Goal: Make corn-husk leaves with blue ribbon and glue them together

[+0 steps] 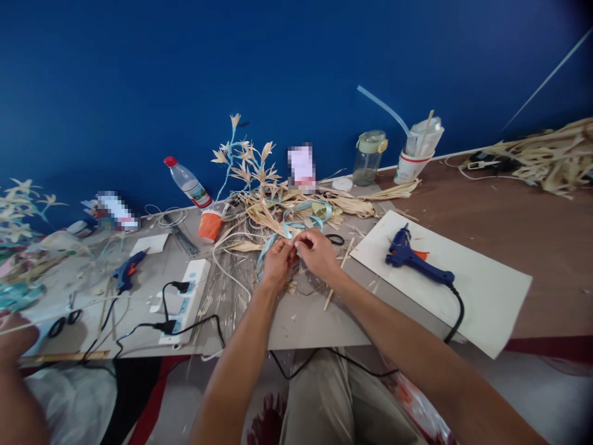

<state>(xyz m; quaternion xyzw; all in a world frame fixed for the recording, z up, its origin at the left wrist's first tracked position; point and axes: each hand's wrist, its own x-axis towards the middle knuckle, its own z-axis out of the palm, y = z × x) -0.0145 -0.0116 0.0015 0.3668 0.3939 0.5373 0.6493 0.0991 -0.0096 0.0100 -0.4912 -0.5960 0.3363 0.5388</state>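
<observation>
My left hand [277, 264] and my right hand [319, 252] meet fingertip to fingertip just above the table, both closed in a pinch. A light blue ribbon [328, 212] loops over the pile and runs down to the pinched fingers. Whatever else sits between the fingertips is too small to make out. Dry, pale corn husks [264, 213] lie heaped right behind my hands. Scissors with a black handle [335, 240] rest by my right hand, partly covered. A thin wooden stick [340, 272] lies beside my right wrist.
To the right, a blue glue gun [419, 259] lies on a white board [482, 290]. On the left are another glue gun [127, 272], a power strip [189, 303] with cords, an orange cup [210, 226] and a tilted bottle [189, 184]. Husk flowers [250, 162] stand behind. A co-worker's hand [16, 337] is far left.
</observation>
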